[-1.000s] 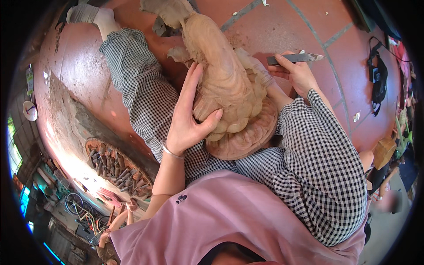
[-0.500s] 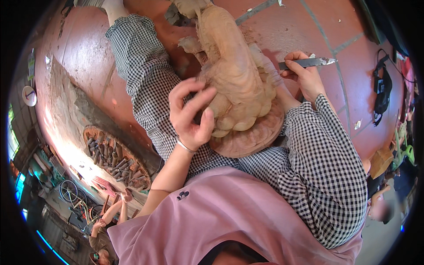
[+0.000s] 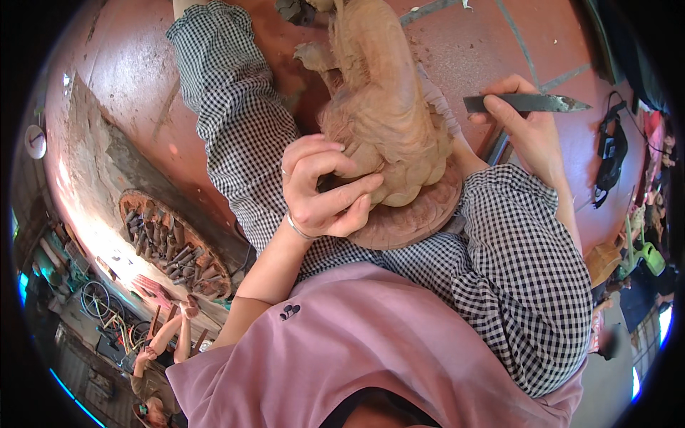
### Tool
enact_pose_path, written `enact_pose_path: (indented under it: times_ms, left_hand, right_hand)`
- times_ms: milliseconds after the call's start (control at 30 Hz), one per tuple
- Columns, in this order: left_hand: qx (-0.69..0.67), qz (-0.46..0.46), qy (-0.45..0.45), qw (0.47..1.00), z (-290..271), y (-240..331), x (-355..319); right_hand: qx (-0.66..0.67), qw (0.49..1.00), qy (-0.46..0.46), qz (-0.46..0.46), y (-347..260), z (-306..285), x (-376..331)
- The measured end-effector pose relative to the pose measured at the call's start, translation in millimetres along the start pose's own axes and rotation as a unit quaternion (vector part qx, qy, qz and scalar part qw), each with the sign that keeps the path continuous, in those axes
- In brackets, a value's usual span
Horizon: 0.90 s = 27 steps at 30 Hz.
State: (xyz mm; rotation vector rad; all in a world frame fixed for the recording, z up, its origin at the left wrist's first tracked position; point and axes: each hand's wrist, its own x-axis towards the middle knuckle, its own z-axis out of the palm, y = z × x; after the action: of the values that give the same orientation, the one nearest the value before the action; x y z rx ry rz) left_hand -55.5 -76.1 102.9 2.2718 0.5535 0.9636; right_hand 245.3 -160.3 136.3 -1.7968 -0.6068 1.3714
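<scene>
A carved wooden statue (image 3: 389, 107) of a seated figure stands between my legs, on a round base (image 3: 407, 225) with petal shapes above it. My left hand (image 3: 325, 189) rests against its near left side, fingers bent and pressed to the carved petals; the fingertips are partly hidden. To the right of the statue, my right hand (image 3: 528, 125) is closed around a flat grey knife (image 3: 546, 103), held level above the floor with its pointed tip to the right. The knife is apart from the wood.
An oval basket (image 3: 125, 207) with several carving tools (image 3: 171, 242) lies on a worn slab at left. A black strapped pouch (image 3: 610, 150) is on the red tile floor at right. My checked trouser legs flank the statue. Other people sit at lower left and far right.
My left hand has come down and right, from raised beside the statue onto its petals. My right hand has moved right and slightly down with the knife. The view has shifted a little.
</scene>
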Motion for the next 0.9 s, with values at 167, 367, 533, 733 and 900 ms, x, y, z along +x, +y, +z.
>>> enact_pose_path:
  times_ms: [167, 367, 533, 733, 900]
  left_hand:
    - [-0.045, -0.037, 0.050, 0.997, 1, -5, -8]
    - [-0.089, -0.054, 0.063, 0.993, 2, -7, -8]
    - [-0.109, -0.077, 0.084, 0.987, 3, -8, -7]
    - [-0.149, -0.143, 0.088, 0.974, 6, -7, -7]
    - [-0.148, -0.136, 0.063, 0.978, 5, -6, 0]
  right_hand:
    - [-0.059, 0.983, -0.174, -0.030, -34, 9, -7]
    - [-0.242, 0.881, -0.311, -0.262, -63, 37, 23]
    - [-0.250, 0.859, -0.344, -0.284, -63, 52, 43]
    - [-0.317, 0.834, -0.379, -0.247, -77, 56, 48]
    - [-0.272, 0.856, -0.365, -0.247, -76, 61, 48]
